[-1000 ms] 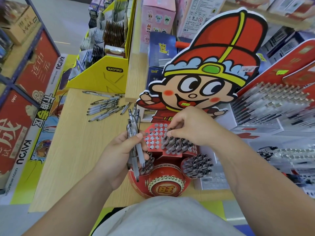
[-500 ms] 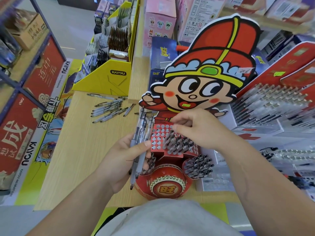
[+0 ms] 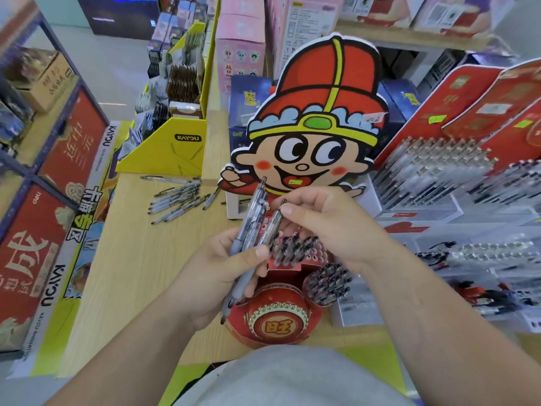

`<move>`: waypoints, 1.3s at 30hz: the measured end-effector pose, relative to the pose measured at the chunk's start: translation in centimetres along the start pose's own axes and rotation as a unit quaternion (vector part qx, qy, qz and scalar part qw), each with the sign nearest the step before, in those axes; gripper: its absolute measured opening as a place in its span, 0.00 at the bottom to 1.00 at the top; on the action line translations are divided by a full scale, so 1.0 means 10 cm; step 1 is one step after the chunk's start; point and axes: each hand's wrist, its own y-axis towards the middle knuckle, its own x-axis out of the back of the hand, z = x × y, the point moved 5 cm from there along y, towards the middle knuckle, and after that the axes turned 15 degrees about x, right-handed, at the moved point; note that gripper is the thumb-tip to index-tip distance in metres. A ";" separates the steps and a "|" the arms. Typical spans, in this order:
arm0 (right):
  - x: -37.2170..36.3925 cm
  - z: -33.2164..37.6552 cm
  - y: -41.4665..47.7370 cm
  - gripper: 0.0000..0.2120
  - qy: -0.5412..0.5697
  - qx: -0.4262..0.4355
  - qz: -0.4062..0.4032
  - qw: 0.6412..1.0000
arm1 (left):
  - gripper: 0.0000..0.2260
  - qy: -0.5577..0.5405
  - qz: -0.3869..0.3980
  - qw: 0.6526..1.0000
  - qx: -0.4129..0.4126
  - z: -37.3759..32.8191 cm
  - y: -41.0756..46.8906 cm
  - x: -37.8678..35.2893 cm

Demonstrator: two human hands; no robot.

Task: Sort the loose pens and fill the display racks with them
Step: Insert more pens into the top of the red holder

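My left hand [image 3: 216,276] grips a bundle of clear grey pens [image 3: 251,227], tips pointing down, in front of the red cartoon display rack [image 3: 281,323]. My right hand [image 3: 325,224] pinches the top of a single pen [image 3: 273,222] at the right edge of that bundle. The rack's upper hole panel [image 3: 295,247] holds a cluster of pens, and a round cup at its lower right [image 3: 328,284] is full of pens. A heap of loose pens [image 3: 178,197] lies on the wooden table [image 3: 131,259] to the left.
A large cartoon-face cardboard sign [image 3: 316,127] rises behind the rack. Clear acrylic racks full of pens [image 3: 433,174] stand to the right. A yellow KAYOU box [image 3: 169,148] sits at the table's far end. Red poster boards [image 3: 38,230] line the left aisle.
My right hand left the rack's hole panel and rose to the bundle, taking hold of one pen. My left hand tilted the bundle toward the right.
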 end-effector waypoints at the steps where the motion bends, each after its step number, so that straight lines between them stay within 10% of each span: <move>1: 0.02 0.01 -0.02 0.06 0.012 0.004 0.006 1.000 | 0.03 -0.003 0.002 1.000 -0.003 -0.01 0.01 -0.02; 21: 0.57 0.04 -0.12 0.06 0.077 0.041 -0.137 0.987 | 0.13 -0.065 -0.105 0.992 0.040 0.04 0.15 0.04; 39: 0.33 -0.21 0.00 0.02 -0.279 0.083 -0.044 0.956 | 0.07 -0.087 -0.140 0.985 0.057 0.16 0.18 0.18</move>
